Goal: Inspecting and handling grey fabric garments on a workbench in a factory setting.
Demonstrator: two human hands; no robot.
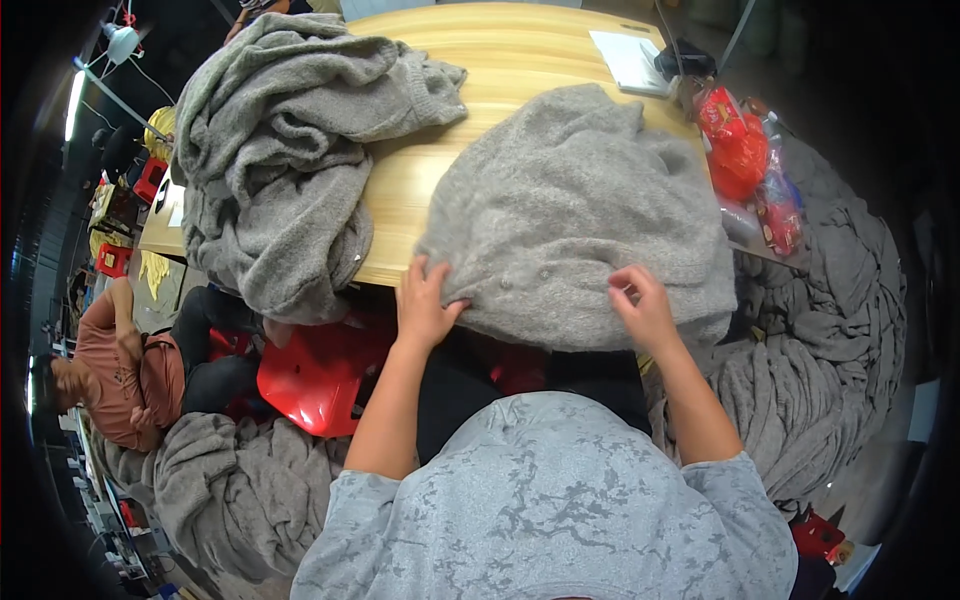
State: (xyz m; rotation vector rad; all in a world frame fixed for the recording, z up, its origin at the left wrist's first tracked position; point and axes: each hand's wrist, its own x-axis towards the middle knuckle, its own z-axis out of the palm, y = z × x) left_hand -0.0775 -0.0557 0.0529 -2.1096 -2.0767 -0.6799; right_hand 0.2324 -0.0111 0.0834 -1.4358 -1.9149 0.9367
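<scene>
A grey knitted cardigan lies spread on the wooden table, its lower part hanging over the near edge. Small buttons run along its front band. My left hand rests on the cardigan's left near corner, thumb and fingers apart. Over the right part of the near side is my right hand, with fingers curled in toward the thumb; anything between the fingertips is too small to make out. Left of the cardigan, more grey knitwear sits in a heap on the table.
Red plastic bags lie at the table's right edge, below a white paper. Grey knitwear is piled at right and lower left. A red chair stands left of me. Another person sits farther left.
</scene>
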